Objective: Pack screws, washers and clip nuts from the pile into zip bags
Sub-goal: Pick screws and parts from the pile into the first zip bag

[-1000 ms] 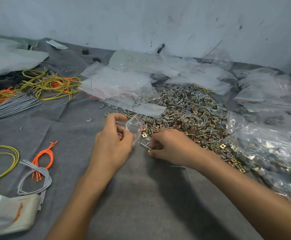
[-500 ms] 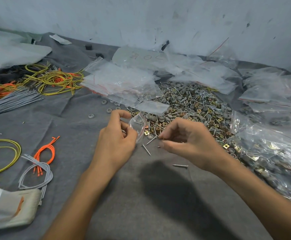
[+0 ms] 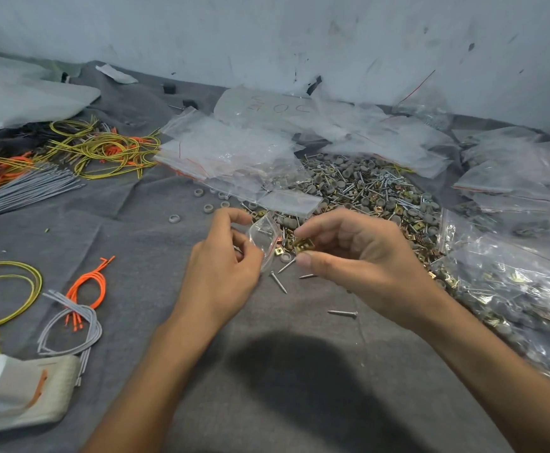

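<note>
Having lifted off the edge of the pile (image 3: 365, 197) since a second ago, the right hand (image 3: 358, 256) pinches brass clip nuts (image 3: 303, 245) just beside the mouth of the zip bag (image 3: 265, 243), which the left hand (image 3: 221, 273) holds open. A screw (image 3: 264, 231) already lies inside, so the nuts probably drop in next.

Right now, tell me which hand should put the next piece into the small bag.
Right. The right hand pinches a brass clip nut right beside the small bag, at the near edge of the pile. The left hand grips that bag, so it is occupied.
</note>
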The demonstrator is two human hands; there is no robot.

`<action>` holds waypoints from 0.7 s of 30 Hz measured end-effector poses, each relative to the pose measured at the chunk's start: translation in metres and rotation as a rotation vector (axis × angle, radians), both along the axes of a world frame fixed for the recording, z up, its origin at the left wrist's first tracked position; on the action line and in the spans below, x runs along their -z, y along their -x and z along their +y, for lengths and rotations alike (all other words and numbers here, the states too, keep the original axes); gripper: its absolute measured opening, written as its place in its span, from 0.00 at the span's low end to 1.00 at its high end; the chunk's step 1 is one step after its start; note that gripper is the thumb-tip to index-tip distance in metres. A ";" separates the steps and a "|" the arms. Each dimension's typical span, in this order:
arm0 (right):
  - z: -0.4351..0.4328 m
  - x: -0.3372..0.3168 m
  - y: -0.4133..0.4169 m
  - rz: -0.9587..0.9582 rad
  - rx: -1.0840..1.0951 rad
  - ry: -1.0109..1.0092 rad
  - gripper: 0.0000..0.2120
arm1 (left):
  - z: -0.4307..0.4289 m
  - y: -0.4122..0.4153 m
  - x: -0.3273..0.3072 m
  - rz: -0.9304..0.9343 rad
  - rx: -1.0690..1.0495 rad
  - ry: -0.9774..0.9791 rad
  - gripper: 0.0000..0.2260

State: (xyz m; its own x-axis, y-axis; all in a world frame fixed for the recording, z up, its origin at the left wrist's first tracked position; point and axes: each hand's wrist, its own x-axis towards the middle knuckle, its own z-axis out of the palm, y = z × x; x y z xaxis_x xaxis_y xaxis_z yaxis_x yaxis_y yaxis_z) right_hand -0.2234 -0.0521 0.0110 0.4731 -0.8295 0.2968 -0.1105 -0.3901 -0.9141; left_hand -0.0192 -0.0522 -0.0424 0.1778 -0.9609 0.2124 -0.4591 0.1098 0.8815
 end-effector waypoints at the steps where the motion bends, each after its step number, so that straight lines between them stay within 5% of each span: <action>1: 0.000 0.001 -0.001 0.011 0.005 -0.008 0.12 | 0.000 0.000 0.000 -0.002 0.000 0.000 0.17; 6: -0.014 0.010 -0.012 0.107 0.072 -0.078 0.10 | 0.001 0.002 -0.001 -0.005 0.020 0.011 0.16; 11: -0.045 0.016 -0.034 0.488 0.210 0.066 0.09 | 0.003 0.003 0.001 -0.017 0.029 0.025 0.15; 17: -0.061 0.003 -0.050 0.977 0.077 0.196 0.10 | 0.001 0.004 0.002 -0.037 0.030 0.022 0.16; 21: -0.060 -0.020 -0.032 0.834 -0.034 0.098 0.11 | -0.001 0.002 0.002 -0.041 0.026 0.012 0.17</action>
